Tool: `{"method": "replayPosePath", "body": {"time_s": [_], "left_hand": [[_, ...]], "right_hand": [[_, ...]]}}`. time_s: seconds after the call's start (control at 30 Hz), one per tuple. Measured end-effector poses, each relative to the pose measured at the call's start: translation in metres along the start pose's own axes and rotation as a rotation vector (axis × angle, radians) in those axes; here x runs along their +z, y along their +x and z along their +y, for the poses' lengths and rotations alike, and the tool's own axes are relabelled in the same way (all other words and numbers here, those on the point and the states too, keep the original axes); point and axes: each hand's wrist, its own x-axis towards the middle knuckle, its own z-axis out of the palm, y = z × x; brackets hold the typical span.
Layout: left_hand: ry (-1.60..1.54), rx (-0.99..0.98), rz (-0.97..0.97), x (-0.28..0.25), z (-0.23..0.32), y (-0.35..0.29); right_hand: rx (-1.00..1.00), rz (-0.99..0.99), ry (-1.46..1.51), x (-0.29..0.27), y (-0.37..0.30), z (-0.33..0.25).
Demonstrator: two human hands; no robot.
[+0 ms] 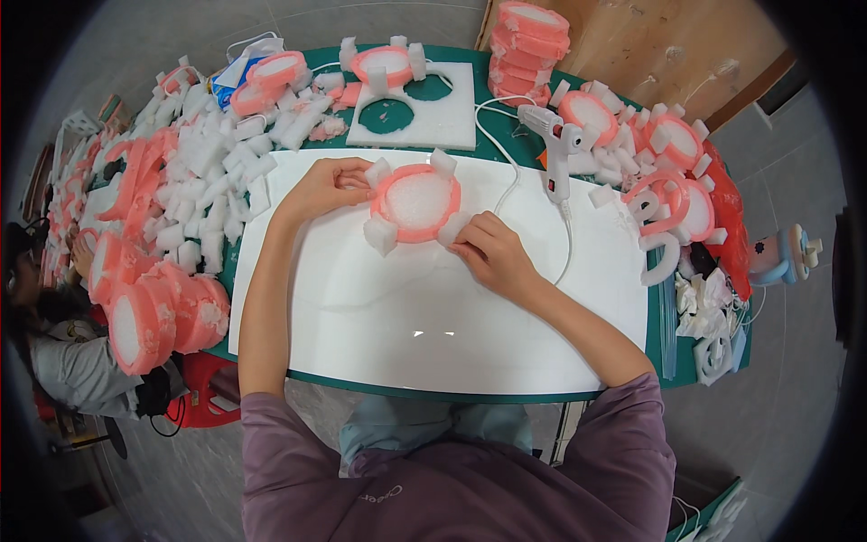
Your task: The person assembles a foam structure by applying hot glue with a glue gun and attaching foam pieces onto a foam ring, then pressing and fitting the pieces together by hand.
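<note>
On the white board [406,316] in front of me lies a round pink foam ring [456,194] with a white foam centre [417,200]. White foam blocks stick out around its rim, such as the one at its upper right [442,163] and the one at its lower left [381,235]. My left hand [332,187] is closed, with its bent fingers and thumb at the ring's left edge. At the lower right of the ring, my right hand [492,253] pinches a white foam block [452,228] against the rim.
A white glue gun [553,149] stands at the back right, its cable trailing over the board. Loose white foam blocks [203,154] heap up at the left, beside stacked pink rings [140,321]. Another pink stack [526,54] rises behind. A co-worker's sleeve [81,370] shows far left.
</note>
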Motion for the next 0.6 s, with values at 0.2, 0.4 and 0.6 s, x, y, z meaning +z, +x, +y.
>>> {"method": "replayPosePath", "body": {"time_s": [0.2,0.4,0.6], "left_hand": [[-0.002,-0.017,0.026,0.0006,-0.0001,-0.0003],[0.002,-0.007,0.057,0.0036,-0.0022,0.0021],[-0.045,0.035,0.082,0.0052,-0.0026,0.0022]], "right_hand": [[-0.004,-0.005,-0.011,-0.0009,0.0,-0.0006],[-0.01,-0.002,-0.017,-0.0008,-0.0003,-0.0003],[-0.006,-0.002,-0.01,-0.001,0.0006,-0.0014]]}}
